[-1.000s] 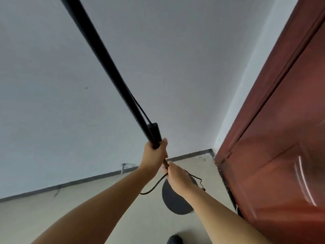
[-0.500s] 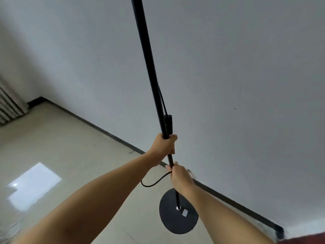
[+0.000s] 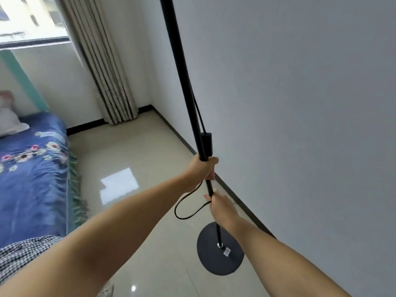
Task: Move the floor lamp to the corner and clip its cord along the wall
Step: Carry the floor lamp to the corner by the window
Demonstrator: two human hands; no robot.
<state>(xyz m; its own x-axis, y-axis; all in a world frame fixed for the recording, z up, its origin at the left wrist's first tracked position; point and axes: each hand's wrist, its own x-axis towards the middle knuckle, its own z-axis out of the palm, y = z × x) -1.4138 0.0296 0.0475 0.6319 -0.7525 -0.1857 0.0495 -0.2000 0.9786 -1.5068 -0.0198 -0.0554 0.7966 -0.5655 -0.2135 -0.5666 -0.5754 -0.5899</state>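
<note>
The floor lamp's black pole runs from the top edge down to a round black base beside the white wall. Its top is out of frame. My left hand grips the pole just under the inline switch box. My right hand grips the pole lower down, above the base. The black cord runs down along the pole, passes the switch and hangs in a loop between my hands. Whether the base touches the floor I cannot tell.
The white wall with a black skirting runs along the right to a corner. A beige curtain hangs left of that corner under a window. A bed with a blue flowered cover fills the left. The floor is glossy beige tile.
The view has swung left from the red door, along the wall, to the corner with the curtain and bed. Both hands keep the same grip on the pole, which now stands nearly upright.
</note>
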